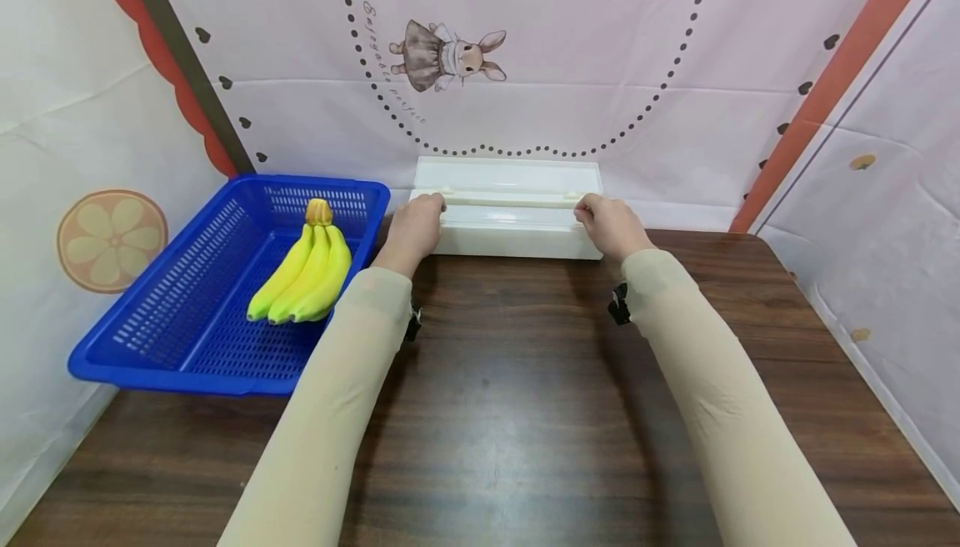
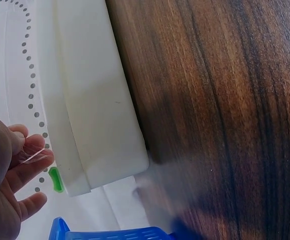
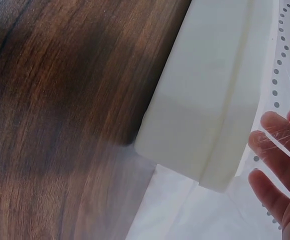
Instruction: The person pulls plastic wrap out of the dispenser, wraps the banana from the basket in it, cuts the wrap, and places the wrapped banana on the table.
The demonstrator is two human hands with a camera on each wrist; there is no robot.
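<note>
1. While the left hand (image 1: 416,228) pinches clear film (image 2: 34,155) between thumb and fingers, the right hand (image 1: 611,226) pinches film likewise.
2. Between both hands' fingers, a white box (image 1: 517,242) sits at the far edge of the counter (image 1: 487,414).
3. Left of the fingers, a blue basket (image 1: 187,382) holds bananas (image 1: 311,276).

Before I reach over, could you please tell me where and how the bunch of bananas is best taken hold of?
I would grip the bananas by the joined stem end, coming from above, probably with the left hand once it releases the clear film. The bunch narrows there but fans out toward the person, and the raised walls of the blue basket would hinder a low sideways reach.
</note>
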